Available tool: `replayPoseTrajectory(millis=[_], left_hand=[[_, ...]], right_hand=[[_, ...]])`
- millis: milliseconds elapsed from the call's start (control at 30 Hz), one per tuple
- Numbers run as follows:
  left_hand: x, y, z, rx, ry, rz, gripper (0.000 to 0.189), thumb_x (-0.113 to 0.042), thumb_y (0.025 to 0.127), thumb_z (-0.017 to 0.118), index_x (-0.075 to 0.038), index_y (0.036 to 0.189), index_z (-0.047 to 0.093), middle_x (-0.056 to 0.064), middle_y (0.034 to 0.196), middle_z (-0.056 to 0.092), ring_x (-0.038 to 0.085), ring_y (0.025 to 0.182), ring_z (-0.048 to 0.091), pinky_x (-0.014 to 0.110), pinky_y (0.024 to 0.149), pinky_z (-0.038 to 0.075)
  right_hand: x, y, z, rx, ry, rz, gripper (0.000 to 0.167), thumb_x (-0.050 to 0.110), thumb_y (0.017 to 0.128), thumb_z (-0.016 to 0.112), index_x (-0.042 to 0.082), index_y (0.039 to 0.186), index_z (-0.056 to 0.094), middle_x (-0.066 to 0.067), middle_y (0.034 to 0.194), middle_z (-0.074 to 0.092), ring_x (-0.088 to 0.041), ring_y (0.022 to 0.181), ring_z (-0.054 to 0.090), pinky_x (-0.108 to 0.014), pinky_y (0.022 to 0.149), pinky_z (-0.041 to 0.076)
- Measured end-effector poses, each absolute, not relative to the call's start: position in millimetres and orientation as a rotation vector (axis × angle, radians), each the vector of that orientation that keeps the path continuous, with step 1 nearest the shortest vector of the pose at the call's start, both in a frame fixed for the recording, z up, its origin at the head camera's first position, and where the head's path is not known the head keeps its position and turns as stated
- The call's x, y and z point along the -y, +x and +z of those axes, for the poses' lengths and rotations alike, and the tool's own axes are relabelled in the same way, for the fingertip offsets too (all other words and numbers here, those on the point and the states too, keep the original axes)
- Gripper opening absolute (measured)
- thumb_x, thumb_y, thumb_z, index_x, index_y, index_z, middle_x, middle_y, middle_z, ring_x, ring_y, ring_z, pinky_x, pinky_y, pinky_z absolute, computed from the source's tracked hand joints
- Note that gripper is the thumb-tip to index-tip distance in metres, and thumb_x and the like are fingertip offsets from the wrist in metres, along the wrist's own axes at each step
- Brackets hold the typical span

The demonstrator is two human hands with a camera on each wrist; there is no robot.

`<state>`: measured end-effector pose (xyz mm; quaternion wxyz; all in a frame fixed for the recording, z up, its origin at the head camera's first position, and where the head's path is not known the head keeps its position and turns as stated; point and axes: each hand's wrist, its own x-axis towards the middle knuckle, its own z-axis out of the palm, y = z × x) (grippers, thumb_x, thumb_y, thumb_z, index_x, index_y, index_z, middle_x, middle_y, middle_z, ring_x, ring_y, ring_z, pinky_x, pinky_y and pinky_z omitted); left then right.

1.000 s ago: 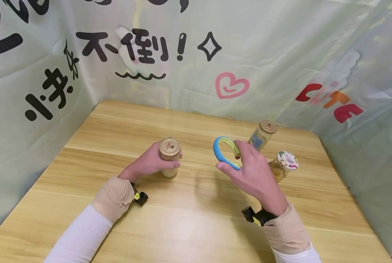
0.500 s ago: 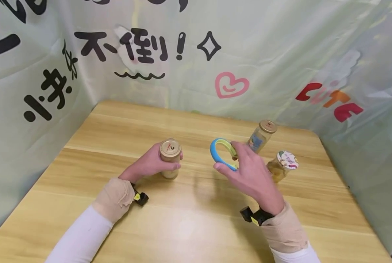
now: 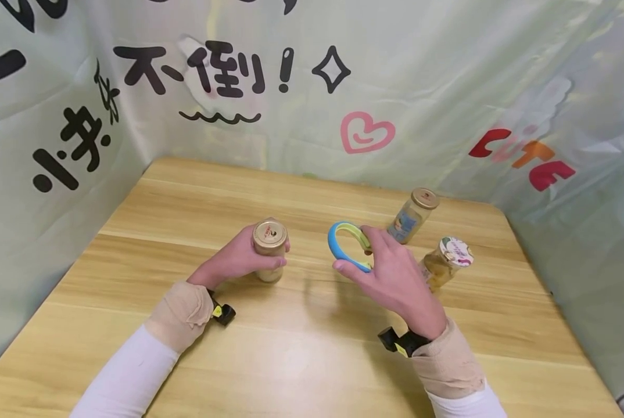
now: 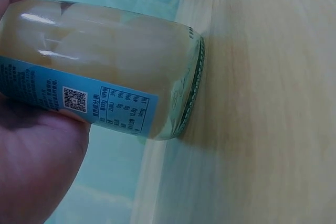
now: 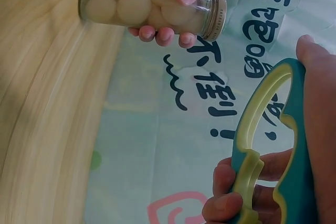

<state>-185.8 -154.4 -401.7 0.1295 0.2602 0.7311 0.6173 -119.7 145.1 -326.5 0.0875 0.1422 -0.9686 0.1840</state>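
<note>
On the table's left part stands a glass jar (image 3: 269, 234) with a gold lid. My left hand (image 3: 233, 258) grips it round the side, with the lid uncovered. Pale round fruit fills the jar (image 5: 126, 6) in the right wrist view, and a blue label shows on the jar (image 4: 105, 45) in the left wrist view. My right hand (image 3: 398, 276) holds a blue-and-yellow jar opener (image 3: 333, 244), a hollow ring with a notched inner edge (image 5: 298, 156). The opener is raised above the table, to the right of the gripped jar and apart from it.
Behind the right hand stands a second gold-lidded jar (image 3: 413, 217) with a blue label. Right of that hand is a jar with a patterned white lid (image 3: 448, 264), partly hidden. Printed cloth (image 3: 301, 133) encloses the wooden table (image 3: 301, 360) at the back and sides.
My right hand has moved a little left with the jar opener, closer to the gripped jar. The left hand and its jar stay in place.
</note>
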Motion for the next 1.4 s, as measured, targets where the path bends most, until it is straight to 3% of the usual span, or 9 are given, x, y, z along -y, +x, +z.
replayPoseTrajectory(millis=[300, 600, 1400], left_hand=[[153.8, -185.8, -401.7, -2.146, 0.750, 1.792, 0.030, -0.005, 0.088, 0.078, -0.010, 0.113, 0.063, 0.019, 0.112, 0.067, 0.030, 0.107, 0.065, 0.043, 0.104, 0.049], [152.9, -187.2, -400.5, -2.180, 0.748, 1.770, 0.029, -0.002, 0.088, 0.077, -0.011, 0.112, 0.064, 0.011, 0.109, 0.068, 0.023, 0.104, 0.066, 0.045, 0.103, 0.049], [153.0, -187.6, -401.6, -2.166, 0.726, 1.778, 0.032, -0.005, 0.087, 0.079, -0.011, 0.114, 0.063, 0.010, 0.110, 0.068, 0.024, 0.106, 0.066, 0.046, 0.106, 0.047]], right_hand=[[-143.8, -122.2, -330.6, 2.856, 0.467, 0.528, 0.084, 0.068, 0.089, 0.067, 0.005, 0.143, 0.053, -0.017, 0.123, 0.068, -0.028, 0.098, 0.072, -0.046, 0.077, 0.059], [-142.7, -123.2, -331.2, 2.872, 0.455, 0.506, 0.086, 0.069, 0.088, 0.067, 0.005, 0.144, 0.053, -0.016, 0.123, 0.068, -0.027, 0.098, 0.073, -0.046, 0.076, 0.059], [-143.2, -123.9, -333.0, 2.871, 0.472, 0.478, 0.087, 0.072, 0.086, 0.068, 0.007, 0.143, 0.054, -0.014, 0.117, 0.069, -0.026, 0.093, 0.072, -0.045, 0.073, 0.059]])
